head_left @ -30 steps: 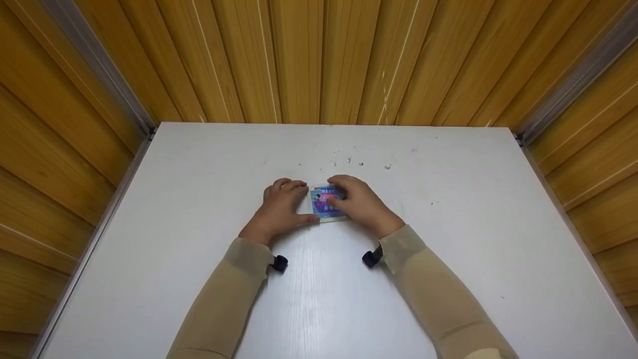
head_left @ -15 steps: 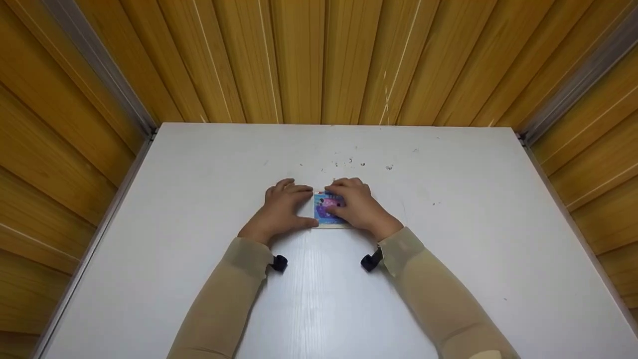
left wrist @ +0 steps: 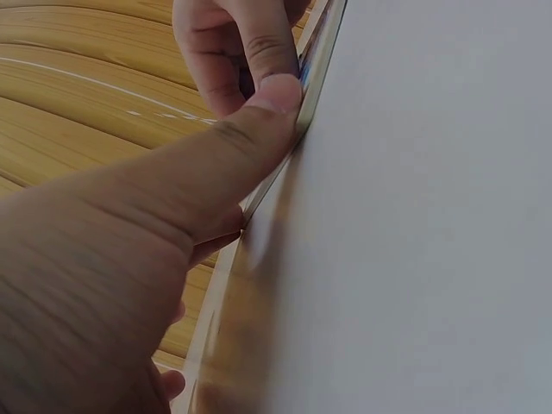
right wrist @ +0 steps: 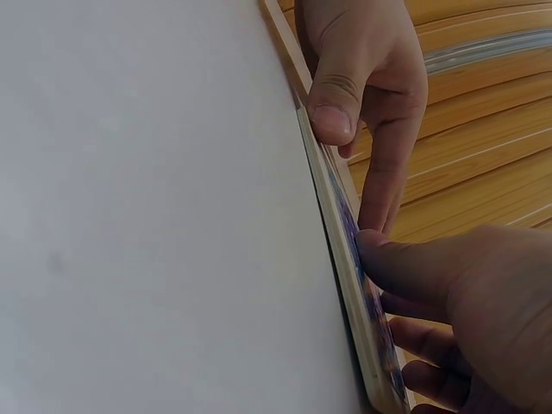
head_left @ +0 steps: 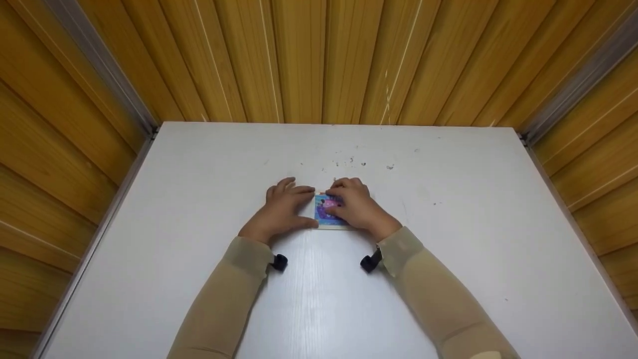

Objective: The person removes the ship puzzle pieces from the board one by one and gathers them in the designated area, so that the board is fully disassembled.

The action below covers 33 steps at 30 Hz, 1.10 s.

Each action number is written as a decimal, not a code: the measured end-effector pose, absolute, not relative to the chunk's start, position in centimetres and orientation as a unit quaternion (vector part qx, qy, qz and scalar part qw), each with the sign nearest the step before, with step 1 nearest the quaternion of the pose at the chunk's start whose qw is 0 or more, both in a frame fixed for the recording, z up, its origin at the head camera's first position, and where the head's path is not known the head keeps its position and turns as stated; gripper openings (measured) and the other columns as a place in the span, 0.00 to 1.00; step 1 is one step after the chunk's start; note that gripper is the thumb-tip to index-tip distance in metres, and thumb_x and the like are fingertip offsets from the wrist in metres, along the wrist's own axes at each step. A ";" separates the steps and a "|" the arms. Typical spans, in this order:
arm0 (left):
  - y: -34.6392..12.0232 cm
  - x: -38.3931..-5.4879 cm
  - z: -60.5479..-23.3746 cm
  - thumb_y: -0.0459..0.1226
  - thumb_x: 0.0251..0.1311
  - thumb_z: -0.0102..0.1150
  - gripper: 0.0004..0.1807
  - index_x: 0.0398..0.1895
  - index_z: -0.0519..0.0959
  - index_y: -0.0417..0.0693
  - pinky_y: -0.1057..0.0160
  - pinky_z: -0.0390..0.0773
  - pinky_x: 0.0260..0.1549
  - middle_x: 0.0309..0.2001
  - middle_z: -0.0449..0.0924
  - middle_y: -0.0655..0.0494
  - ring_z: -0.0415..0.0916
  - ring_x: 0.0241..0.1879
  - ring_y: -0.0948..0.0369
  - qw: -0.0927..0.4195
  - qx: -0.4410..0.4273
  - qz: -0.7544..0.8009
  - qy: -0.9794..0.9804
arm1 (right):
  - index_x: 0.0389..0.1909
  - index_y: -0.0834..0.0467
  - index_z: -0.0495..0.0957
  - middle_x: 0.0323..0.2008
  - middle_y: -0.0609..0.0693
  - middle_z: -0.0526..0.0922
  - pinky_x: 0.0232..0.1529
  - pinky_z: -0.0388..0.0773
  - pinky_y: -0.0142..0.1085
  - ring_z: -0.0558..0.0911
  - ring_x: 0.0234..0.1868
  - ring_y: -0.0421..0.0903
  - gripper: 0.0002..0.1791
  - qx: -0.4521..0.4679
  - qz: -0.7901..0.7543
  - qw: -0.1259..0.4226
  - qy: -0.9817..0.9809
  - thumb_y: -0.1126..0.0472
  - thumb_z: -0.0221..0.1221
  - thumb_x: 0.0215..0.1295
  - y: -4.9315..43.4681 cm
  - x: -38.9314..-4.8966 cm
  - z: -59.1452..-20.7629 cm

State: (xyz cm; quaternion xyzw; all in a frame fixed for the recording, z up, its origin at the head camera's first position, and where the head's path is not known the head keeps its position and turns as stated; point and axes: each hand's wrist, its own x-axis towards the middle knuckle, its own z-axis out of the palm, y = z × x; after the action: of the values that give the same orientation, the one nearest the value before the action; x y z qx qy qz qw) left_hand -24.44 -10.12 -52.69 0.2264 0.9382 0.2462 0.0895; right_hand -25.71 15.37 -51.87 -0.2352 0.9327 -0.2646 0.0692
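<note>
Pale glare streaks the near tabletop [head_left: 309, 294], with faint shadows beside the hands [head_left: 283, 209] [head_left: 356, 205].

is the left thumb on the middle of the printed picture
No, the left hand has its thumb at the near left corner of the printed board.

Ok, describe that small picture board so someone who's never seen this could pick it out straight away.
On the white table, look near the middle. The left hand touches the left side of the picture board, and the right hand covers its right part. Its pale edge and printed blue, purple and pink picture set it apart from the hands and the table.
</note>
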 end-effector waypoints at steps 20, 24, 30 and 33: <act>-9.9 -24.4 -52.6 0.59 0.64 0.81 0.43 0.79 0.81 0.52 0.32 0.46 0.87 0.82 0.77 0.57 0.49 0.91 0.43 0.064 0.212 0.243 0.945 | 0.65 0.62 0.84 0.65 0.61 0.81 0.78 0.69 0.60 0.75 0.68 0.62 0.30 -0.220 -0.260 0.064 0.938 0.48 0.70 0.69 14.0 -25.8 -51.7; -9.4 -24.3 -52.5 0.59 0.61 0.83 0.43 0.76 0.84 0.49 0.32 0.48 0.86 0.79 0.80 0.56 0.52 0.90 0.44 0.055 0.210 0.242 0.946 | 0.64 0.64 0.82 0.62 0.61 0.81 0.75 0.71 0.58 0.75 0.65 0.62 0.32 -0.202 -0.241 0.055 0.948 0.47 0.71 0.66 13.4 -25.2 -51.7; -9.1 -24.3 -52.5 0.60 0.59 0.84 0.43 0.74 0.85 0.49 0.31 0.50 0.85 0.78 0.81 0.57 0.53 0.90 0.44 0.050 0.209 0.232 0.949 | 0.63 0.66 0.83 0.64 0.63 0.81 0.74 0.73 0.56 0.75 0.66 0.63 0.30 -0.182 -0.235 0.043 0.954 0.49 0.69 0.71 12.7 -24.2 -51.5; -9.1 -24.3 -52.5 0.60 0.59 0.85 0.43 0.74 0.85 0.49 0.30 0.51 0.84 0.78 0.81 0.57 0.53 0.90 0.44 0.047 0.210 0.229 0.949 | 0.65 0.68 0.83 0.67 0.65 0.80 0.75 0.73 0.57 0.75 0.69 0.64 0.29 -0.179 -0.243 0.045 0.952 0.51 0.68 0.73 12.4 -23.9 -51.2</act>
State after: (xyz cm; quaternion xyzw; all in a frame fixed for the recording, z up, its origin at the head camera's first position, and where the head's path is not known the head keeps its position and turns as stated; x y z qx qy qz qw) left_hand -24.34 -9.11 -52.48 0.2096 0.9493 0.2295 0.0473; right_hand -23.93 12.40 -51.19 -0.1789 0.9523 -0.2429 0.0453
